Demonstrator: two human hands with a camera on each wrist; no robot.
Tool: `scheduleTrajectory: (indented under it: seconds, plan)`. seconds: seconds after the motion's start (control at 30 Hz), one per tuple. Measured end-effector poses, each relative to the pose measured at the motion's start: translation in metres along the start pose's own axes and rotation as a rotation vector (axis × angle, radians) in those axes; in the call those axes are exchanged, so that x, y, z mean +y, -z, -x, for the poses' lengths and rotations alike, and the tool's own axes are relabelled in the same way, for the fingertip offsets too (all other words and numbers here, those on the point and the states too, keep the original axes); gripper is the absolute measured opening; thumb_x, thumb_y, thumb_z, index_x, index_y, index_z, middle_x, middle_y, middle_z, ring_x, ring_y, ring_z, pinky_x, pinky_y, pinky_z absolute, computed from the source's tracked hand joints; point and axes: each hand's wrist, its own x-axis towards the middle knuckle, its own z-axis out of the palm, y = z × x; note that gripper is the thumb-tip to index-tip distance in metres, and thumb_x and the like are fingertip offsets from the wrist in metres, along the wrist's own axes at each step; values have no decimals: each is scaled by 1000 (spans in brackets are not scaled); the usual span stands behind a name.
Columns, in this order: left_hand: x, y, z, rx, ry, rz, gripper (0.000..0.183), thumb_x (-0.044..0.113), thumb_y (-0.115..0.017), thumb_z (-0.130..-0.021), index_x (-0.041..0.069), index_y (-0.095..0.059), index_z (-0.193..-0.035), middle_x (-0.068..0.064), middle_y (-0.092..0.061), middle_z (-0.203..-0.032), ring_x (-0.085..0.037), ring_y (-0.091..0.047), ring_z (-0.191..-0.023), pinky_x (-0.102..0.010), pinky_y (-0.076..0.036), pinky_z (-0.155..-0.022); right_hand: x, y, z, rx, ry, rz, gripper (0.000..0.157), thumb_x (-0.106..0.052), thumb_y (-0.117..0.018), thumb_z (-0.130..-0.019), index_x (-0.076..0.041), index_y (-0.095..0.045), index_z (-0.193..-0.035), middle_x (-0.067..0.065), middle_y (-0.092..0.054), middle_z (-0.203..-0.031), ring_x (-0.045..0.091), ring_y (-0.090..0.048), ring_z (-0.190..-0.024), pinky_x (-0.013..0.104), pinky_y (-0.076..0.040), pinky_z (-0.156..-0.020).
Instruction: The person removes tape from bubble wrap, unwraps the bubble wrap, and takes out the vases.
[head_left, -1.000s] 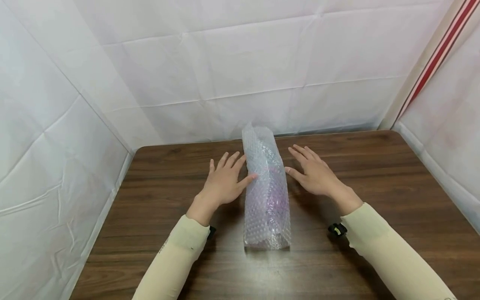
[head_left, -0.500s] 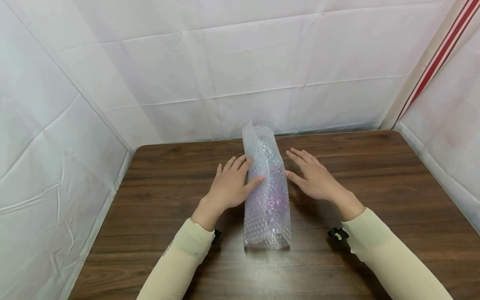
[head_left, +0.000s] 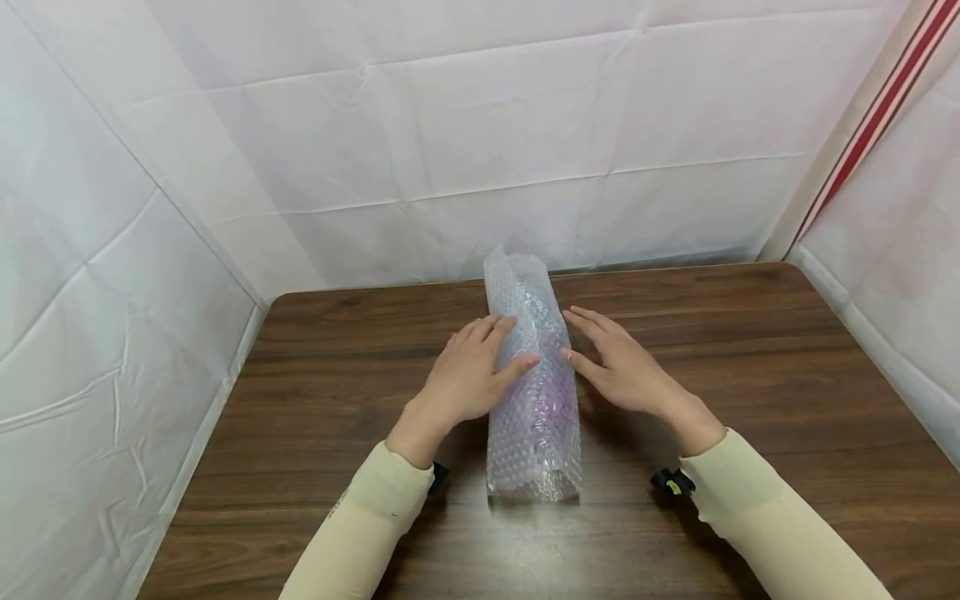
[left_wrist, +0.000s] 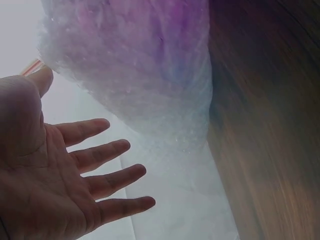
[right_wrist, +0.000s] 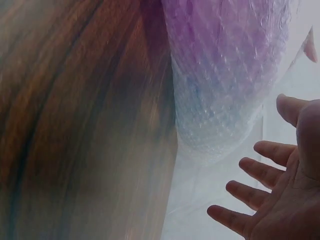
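Note:
A long bundle of bubble wrap lies lengthwise on the wooden table, its far end reaching the back edge. Something purple and bluish shows through the wrap; its kind cannot be made out. My left hand is at the bundle's left side, fingers spread, with thumb and index fingertips over the wrap. On the other side my right hand has its thumb and fingertips at the wrap's right edge. Both wrist views show the palms, left and right, with extended fingers beside the bubble wrap.
The brown wooden table extends around the bundle on both sides. White cloth walls stand behind it and at the left and right. A red-striped band runs down the back right corner.
My left hand has moved right, from the bundle's left edge to partly over it. My right hand has come slightly left and nearer, up to the wrap. The bundle has stayed in place.

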Motion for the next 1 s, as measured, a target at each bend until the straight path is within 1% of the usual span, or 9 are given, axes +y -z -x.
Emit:
scheduleTrajectory:
  seconds: [0.13,0.3,0.5,0.67,0.83,1.0]
  plan:
    - [4,0,2,4,-2,35,79,69,-41,-102,20,-32,-164,-9,-31,-169,-35,-32,-155,-61,-38,-119,-4,-4,-1,10,24,-45,68,-44,-53,-108,-11,-31,-164,14,-25,-171,42,-28,-155,69,-32,-118]
    - [8,-1,5,13,-13,27,81,71,-42,-101,19,-35,-163,-7,-33,-168,-36,-36,-153,-65,-49,-107,-8,-7,-1,18,59,-78,66,-42,-54,-108,-11,-34,-162,14,-27,-170,41,-30,-154,68,-35,-116]
    - [13,-2,7,28,-37,-3,81,71,-45,-100,17,-40,-160,-7,-37,-166,-36,-38,-151,-63,-51,-105,-13,-12,-2,17,79,-85,63,-38,-56,-107,-11,-38,-160,15,-29,-169,41,-30,-155,69,-32,-118]
    - [16,-2,7,39,-54,-22,83,72,-51,-98,14,-46,-157,-8,-41,-163,-36,-43,-147,-59,-53,-103,-16,-15,-2,19,81,-94,63,-38,-60,-106,-12,-40,-160,14,-31,-168,41,-31,-154,69,-32,-118]
    - [17,-1,6,32,-51,-47,77,64,-60,-97,12,-51,-153,-8,-45,-158,-34,-46,-143,-56,-55,-102,-16,-17,-2,24,80,-105,64,-38,-61,-105,-13,-40,-160,14,-31,-168,41,-31,-154,70,-33,-117]
    - [17,0,6,29,-46,-77,72,58,-62,-98,13,-53,-152,-6,-48,-156,-32,-47,-141,-53,-57,-100,-16,-17,-2,28,81,-111,63,-37,-62,-105,-14,-41,-159,13,-31,-168,41,-30,-154,70,-35,-115]
